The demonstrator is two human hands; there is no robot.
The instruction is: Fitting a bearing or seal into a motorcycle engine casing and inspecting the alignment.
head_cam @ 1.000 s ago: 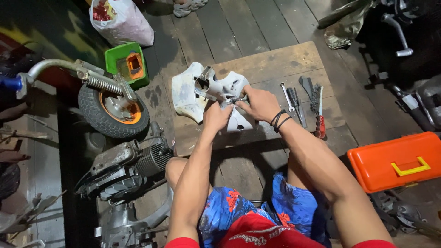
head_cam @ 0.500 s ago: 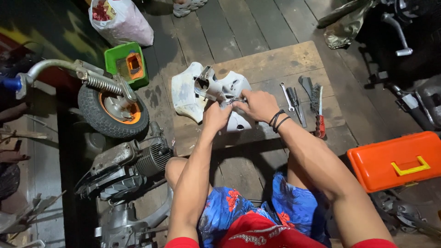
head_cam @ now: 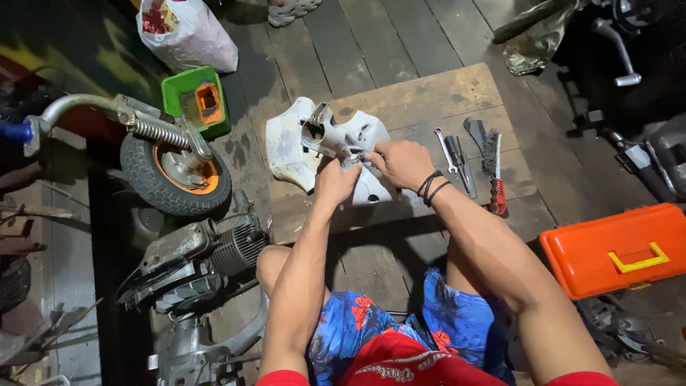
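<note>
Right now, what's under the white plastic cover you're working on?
The white plastic cover lies on a wooden board set on the plank floor. Both hands, left and right, hide its near edge.

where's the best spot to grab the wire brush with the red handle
By the red handle, probably from above at the near end. The brush lies flat on the board, bristles pointing away, and that end is clear of the wrench to its left.

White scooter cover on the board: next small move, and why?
Probably reach the right hand for the wrench lying beside it. Both hands, left hand included, pinch one spot on the white scooter cover bare, with no tool in them.
</note>
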